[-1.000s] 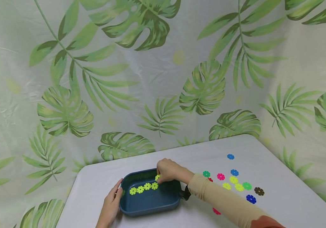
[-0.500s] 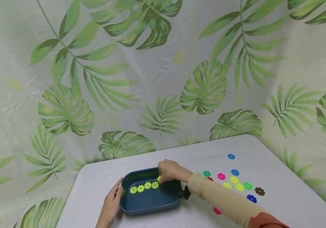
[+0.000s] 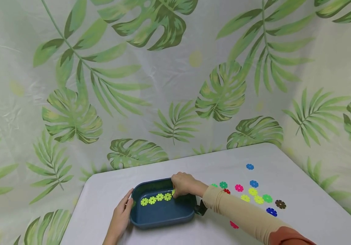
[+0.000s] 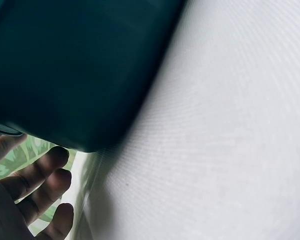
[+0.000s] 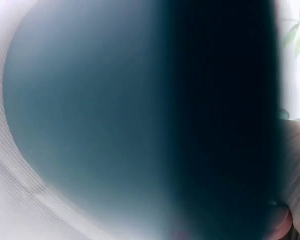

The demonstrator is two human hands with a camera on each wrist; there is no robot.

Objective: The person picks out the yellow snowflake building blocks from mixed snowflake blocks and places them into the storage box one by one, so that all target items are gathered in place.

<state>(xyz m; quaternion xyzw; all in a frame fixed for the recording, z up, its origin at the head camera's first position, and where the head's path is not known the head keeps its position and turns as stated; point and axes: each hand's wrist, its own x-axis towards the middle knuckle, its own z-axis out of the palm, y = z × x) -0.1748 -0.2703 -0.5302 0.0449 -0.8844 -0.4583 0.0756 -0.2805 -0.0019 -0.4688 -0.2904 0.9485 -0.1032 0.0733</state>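
A dark blue rectangular pan lies on the white table, its short black handle pointing right. Inside it, several yellow-green snowflake discs form a row. At the row's right end my right hand reaches over the far rim, fingers bent down, pinching another yellow-green disc that its fingers partly cover. My left hand rests against the pan's left end, thumb beside the rim. Loosely extended fingers show beside the pan in the left wrist view. A blurred dark wall fills most of the right wrist view.
More snowflake discs lie scattered right of the pan: blue ones, a pink one, yellow ones, a green one and a brown one. A red disc lies nearer. Behind the table hangs a leaf-patterned curtain.
My right hand has shifted slightly right and toward me, bringing its disc closer into line with the row. The left hand keeps its place at the pan; the whole view has drifted slightly.
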